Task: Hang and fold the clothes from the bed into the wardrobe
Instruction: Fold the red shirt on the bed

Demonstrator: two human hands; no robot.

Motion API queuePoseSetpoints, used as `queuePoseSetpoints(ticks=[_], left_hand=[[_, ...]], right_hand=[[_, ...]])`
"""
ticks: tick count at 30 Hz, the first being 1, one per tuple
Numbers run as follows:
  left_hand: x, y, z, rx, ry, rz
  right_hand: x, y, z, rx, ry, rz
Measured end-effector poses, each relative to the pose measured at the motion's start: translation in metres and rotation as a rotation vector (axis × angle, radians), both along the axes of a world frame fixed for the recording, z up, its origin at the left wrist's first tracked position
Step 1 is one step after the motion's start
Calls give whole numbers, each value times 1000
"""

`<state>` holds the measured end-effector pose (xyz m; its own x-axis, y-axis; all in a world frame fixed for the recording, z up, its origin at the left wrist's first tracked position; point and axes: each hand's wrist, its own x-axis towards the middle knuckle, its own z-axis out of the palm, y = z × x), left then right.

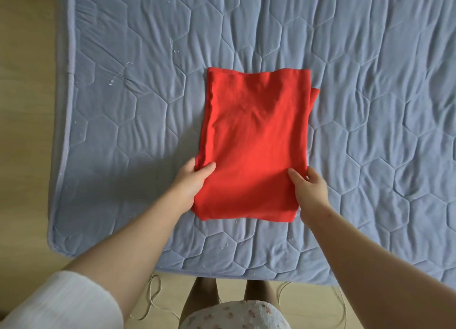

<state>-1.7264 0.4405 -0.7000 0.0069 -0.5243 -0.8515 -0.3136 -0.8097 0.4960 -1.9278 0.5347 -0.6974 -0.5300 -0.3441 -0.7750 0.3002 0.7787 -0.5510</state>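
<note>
Two bare hands hold a folded bright red cloth garment (254, 143) that lies flat near the middle of a bed (370, 106) covered in pale blue quilted fabric, its long rectangle running away from the person. The left hand (192, 183) has its grip closed on the near left edge, thumb on top and fingers tucked beneath the fabric; the right hand (308, 190) grips the near right edge the same way, thumb lying on the red cloth. A lower layer of the garment sticks out at the far right side, and light wooden floor (24, 131) shows left of the bed, with thin loose cords (155, 291) lying by the person's feet
</note>
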Motion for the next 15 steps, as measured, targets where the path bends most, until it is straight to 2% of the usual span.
queuePoseSetpoints(ticks=[2,3,5,8,11,13,15], left_hand=[[-5,-3,-3,-82,-133,-128],[-9,-7,-4,-59,-105,-108],[-20,-21,-2,7,18,59],[-35,-46,-7,-59,0,219],[-39,-60,-10,-196,33,122],[-37,-61,-11,-220,45,36],[-34,-57,-11,-209,-61,-97]], right_hand=[[-4,2,-1,31,32,11],[-5,2,-1,44,2,13],[-6,-5,1,27,-94,-27],[-13,-33,-4,-46,-75,-48],[-24,-54,-7,-129,-25,-73],[-32,-53,-10,-151,26,-107],[-38,-43,-13,-97,21,-115]])
